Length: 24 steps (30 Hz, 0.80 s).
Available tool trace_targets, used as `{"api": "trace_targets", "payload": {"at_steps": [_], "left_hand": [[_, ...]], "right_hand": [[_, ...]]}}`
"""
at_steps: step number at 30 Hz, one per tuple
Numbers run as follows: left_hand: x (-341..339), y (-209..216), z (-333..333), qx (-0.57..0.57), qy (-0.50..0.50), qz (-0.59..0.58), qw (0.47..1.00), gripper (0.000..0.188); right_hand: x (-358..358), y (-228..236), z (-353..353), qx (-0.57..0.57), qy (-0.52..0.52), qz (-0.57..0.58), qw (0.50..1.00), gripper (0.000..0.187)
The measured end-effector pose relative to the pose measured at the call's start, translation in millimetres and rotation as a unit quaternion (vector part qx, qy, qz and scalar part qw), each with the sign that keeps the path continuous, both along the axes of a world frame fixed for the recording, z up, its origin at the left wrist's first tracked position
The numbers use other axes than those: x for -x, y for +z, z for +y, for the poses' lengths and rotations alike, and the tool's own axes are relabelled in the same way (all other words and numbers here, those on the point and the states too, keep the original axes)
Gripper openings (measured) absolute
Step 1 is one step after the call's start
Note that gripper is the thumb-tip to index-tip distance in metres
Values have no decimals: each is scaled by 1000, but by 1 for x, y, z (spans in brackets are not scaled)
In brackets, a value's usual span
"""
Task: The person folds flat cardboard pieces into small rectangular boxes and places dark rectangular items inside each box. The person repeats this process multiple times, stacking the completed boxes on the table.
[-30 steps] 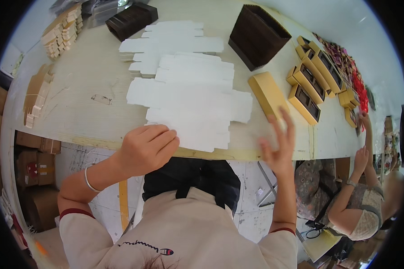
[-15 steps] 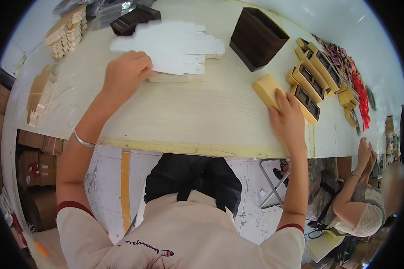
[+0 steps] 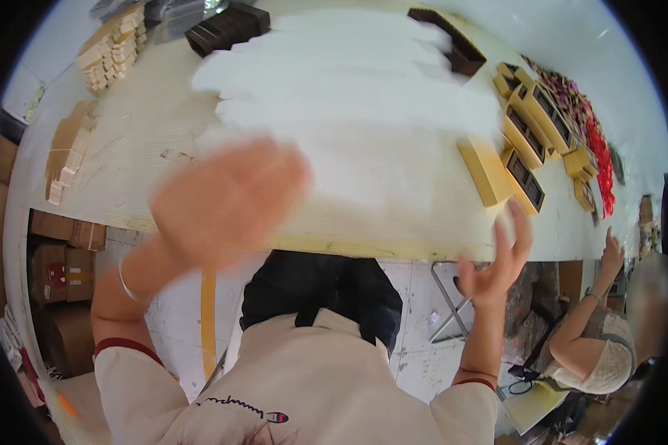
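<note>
My left hand (image 3: 230, 200), smeared by motion, is closed at the lower left edge of a large white cardboard blank (image 3: 349, 96) with stepped edges. The blank is lifted over the table and blurred; it covers most of the middle. Near the table's front edge at right, my right hand (image 3: 501, 256) has its fingers apart and holds nothing. Just beyond that hand stands a yellow box (image 3: 485, 172), beside other yellow boxes (image 3: 525, 182) with dark inserts. A dark brown box (image 3: 464, 55) shows only in part behind the blank.
Stacked cardboard pieces (image 3: 115, 48) and a smaller bundle (image 3: 68, 156) lie on the left. A dark ribbed block (image 3: 228, 28) sits at the back. Red strands (image 3: 600, 163) lie at the far right. A co-worker's hand (image 3: 612, 252) rests near the table's right end.
My left hand has lifted the white blank off the table, toward me and rightward. My right hand has set the yellow box against the others, let go and drawn back.
</note>
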<state>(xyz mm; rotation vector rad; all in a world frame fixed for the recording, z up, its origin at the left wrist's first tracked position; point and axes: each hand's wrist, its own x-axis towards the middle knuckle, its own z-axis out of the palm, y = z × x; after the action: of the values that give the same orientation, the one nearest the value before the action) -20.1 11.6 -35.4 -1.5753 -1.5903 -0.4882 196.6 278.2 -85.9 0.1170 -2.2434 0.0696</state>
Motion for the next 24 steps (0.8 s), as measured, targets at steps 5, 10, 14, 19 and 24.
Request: {"api": "trace_targets", "payload": {"at_steps": [5,10,14,19,24], "left_hand": [[-69,-49,-6,211,-129,-218,944,18],[-52,-81,26,153,-67,-391,905,22],[-53,-81,27,147,-25,-236,960,19],[-60,-86,16,188,-52,-294,936,15],[-33,-72,32,273,-42,-442,853,18]], "right_hand": [[-1,-27,-49,-52,179,-84,979,31],[13,-54,-59,236,41,-131,962,35],[13,-47,-64,53,65,-134,987,33],[14,-56,-68,39,103,-160,981,22],[46,-16,-60,210,84,-348,910,6]]}}
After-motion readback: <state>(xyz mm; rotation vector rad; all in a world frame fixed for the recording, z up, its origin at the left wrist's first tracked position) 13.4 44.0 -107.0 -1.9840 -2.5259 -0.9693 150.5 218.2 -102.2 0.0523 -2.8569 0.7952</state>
